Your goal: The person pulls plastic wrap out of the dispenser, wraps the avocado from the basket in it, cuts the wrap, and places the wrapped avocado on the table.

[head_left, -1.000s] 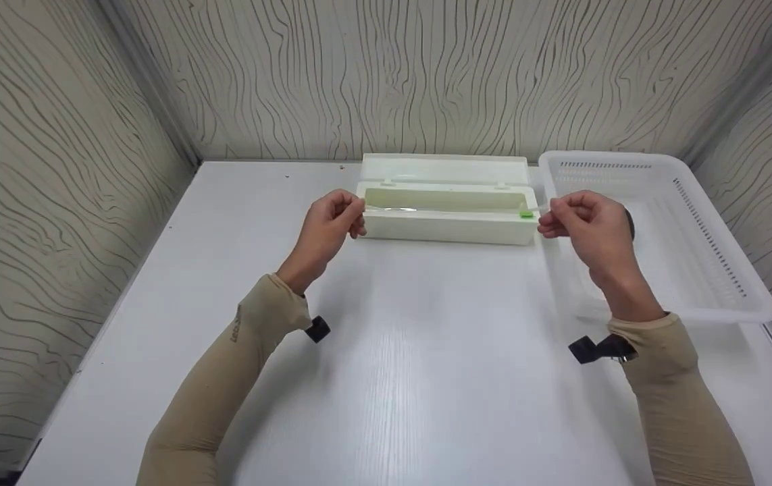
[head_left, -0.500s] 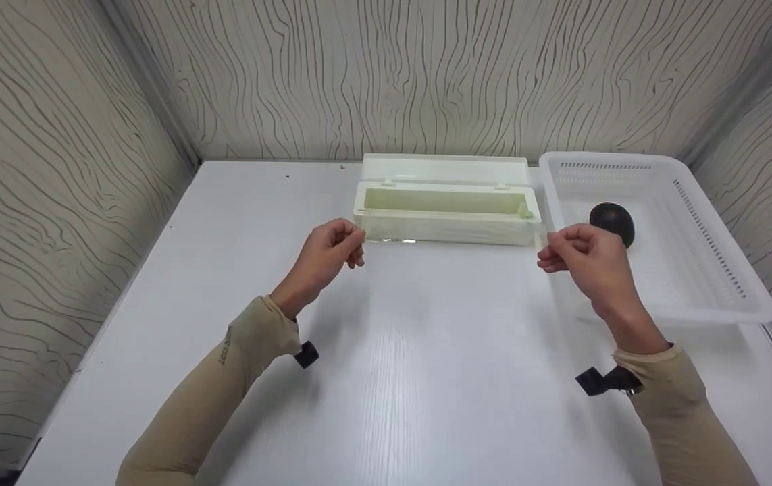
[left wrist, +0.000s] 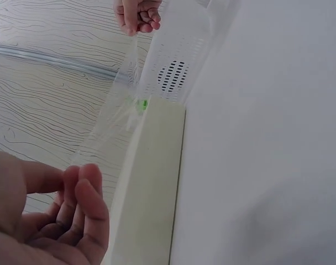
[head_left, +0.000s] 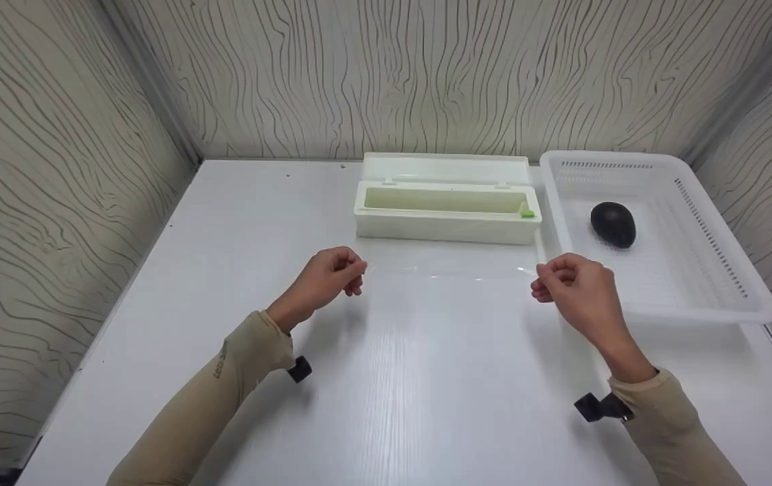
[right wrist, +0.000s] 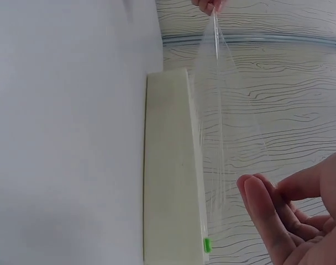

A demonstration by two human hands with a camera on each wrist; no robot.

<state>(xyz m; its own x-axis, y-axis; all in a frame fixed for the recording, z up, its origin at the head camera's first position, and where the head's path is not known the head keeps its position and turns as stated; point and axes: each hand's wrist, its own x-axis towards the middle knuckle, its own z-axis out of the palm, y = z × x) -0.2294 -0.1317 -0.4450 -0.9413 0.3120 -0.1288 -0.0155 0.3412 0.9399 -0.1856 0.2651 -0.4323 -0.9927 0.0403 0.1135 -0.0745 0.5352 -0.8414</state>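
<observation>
Left hand point(head_left: 321, 280) and right hand point(head_left: 580, 293), curled, pinch one clear plastic film point(right wrist: 220, 110); one tan fabric sleeve point(head_left: 207, 401) bears blurred lettering point(head_left: 221, 360).

Glossy film point(right wrist: 220, 116) (plastic), smooth plastic box point(head_left: 446, 228), cloth sleeves point(head_left: 200, 398)

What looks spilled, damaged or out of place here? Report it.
Nothing stands out. The film dispenser sits upright, its lid open; the dark egg-shaped object rests in the white basket; clear plastic film spans the person's left grip and right grip, merely creased toward the left.
</observation>
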